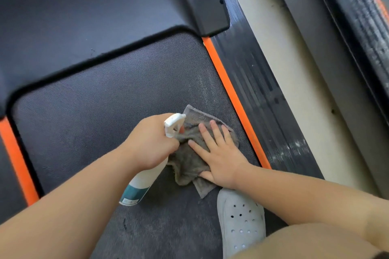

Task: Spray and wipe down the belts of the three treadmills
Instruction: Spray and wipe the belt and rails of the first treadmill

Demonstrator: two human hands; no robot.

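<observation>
While the right hand [219, 160] lies flat with its fingers spread, palm down, it presses a grey cloth [189, 164] onto the belt [105, 101]. That cloth is soft terry, crumpled and folded over itself, one corner poking out from under the palm. It sits close to the belt's right edge, just short of the orange strip [231, 94] that borders it. The belt itself is dark, finely dotted rubber, with pale smears near the cloth. The left hand [151, 143] is curled tight around the neck of a spray bottle [143, 183], a smooth white plastic cylinder with a teal band low on its body. The white trigger head [173, 124] juts out right over the cloth's left edge, hiding part of it. Up at the belt's far end curves the matte black motor cover [94, 6], rounded at its corners. Right of the orange strip runs a ribbed black side rail [263, 99], then a strip of pale floor [294, 69], then another treadmill [357, 38] with its own orange trim. A second orange strip [16, 162] lines the belt's left edge. A pale perforated foam clog [240, 216] stands on the belt's near part, just beside the cloth's lowest corner, with a bare knee in front of it.
</observation>
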